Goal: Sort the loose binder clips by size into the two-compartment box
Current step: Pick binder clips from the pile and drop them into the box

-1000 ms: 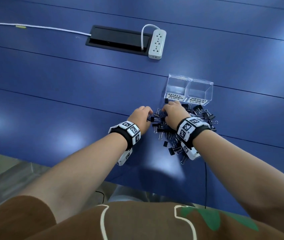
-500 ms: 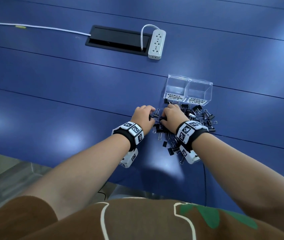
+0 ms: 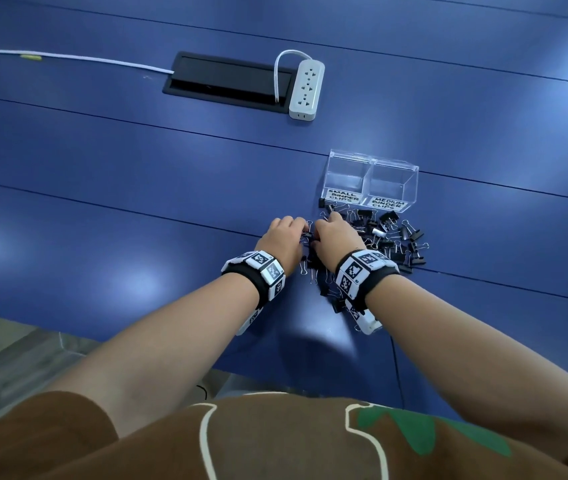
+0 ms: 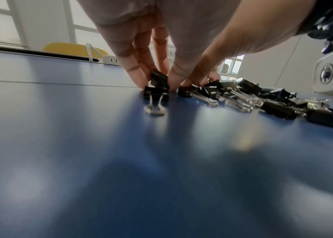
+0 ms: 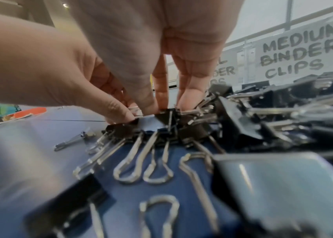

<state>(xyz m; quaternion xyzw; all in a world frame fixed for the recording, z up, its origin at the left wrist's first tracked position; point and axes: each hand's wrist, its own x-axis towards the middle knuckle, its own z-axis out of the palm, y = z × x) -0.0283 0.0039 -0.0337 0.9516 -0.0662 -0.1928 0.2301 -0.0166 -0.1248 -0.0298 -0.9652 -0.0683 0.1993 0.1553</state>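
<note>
A pile of black binder clips [image 3: 390, 240] with silver handles lies on the blue table [image 3: 120, 209], right in front of the clear two-compartment box [image 3: 372, 161]. The box's left half is labelled small, its right half medium [image 5: 300, 51], and both halves look empty. My left hand [image 3: 301, 232] is at the pile's left edge. In the left wrist view, the left hand [image 4: 155, 80] pinches a small black clip [image 4: 159, 78] just above another clip [image 4: 155, 96] on the table. My right hand [image 3: 324, 226] is beside it. In the right wrist view, the right hand [image 5: 137, 112] pinches a clip [image 5: 166, 118] in the pile [image 5: 263, 120].
A white power strip [image 3: 306, 90] and a black cable hatch [image 3: 227, 79] lie farther back, with a white cable [image 3: 68, 57] running left. The table's near edge [image 3: 137, 336] is just under my forearms. Bare blue surface stretches left of the hands.
My right hand has shifted a little left, toward the left hand. Both hands now work close together at the pile's left edge.
</note>
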